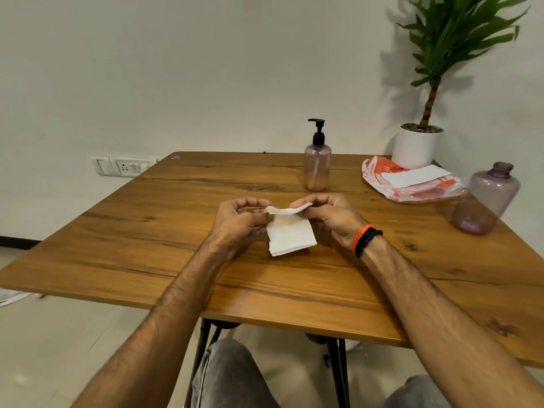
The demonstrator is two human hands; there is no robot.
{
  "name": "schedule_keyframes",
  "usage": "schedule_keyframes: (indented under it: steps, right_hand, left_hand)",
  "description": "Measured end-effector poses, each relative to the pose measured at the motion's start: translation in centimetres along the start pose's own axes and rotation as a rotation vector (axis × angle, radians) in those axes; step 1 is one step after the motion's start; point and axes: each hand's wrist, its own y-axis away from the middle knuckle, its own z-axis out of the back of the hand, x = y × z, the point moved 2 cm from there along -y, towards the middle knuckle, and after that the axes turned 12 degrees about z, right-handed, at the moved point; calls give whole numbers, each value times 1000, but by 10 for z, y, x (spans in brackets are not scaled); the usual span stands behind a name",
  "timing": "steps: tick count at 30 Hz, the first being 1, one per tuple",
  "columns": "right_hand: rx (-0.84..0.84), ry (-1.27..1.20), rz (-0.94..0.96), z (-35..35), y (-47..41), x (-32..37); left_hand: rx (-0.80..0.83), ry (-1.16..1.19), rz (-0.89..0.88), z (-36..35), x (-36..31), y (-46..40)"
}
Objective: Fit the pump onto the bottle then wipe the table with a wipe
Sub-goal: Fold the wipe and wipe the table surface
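Wooden table [147, 231] fills the view; everything placed against it. Potted plant [417, 145] stands at its far right corner, white pot, tall green leaves. Just in front of the pot, on the tabletop, an orange-and-white wipe packet [412, 184]. Open-necked purple bottle [485, 198], no cap, near the table's right edge. Pump bottle [317, 166] upright toward the far middle of the table, black pump [318, 129] already seated on its neck. Above the table's centre, left hand [235, 223] and right hand [329, 216] each pinch a top corner of the folded white wipe [290, 234], fingers curled closed on it; the wipe hangs between them. Orange and black bands [365, 240] on the right wrist.
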Motion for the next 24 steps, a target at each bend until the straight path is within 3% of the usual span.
schedule_keyframes:
  steps: [6,10,16,24]
  right_hand:
    - [49,-8,47,1,2,5]
    - [56,88,94,1,4,4]
    - [-26,119,120,1,1,4]
    - [138,158,19,-6,7,0]
  left_hand:
    - [-50,37,23,-1,0,-5]
    - [10,52,41,-4,0,-3]
    - [-5,26,50,-5,2,1]
    - [-84,7,-33,-12,0,4]
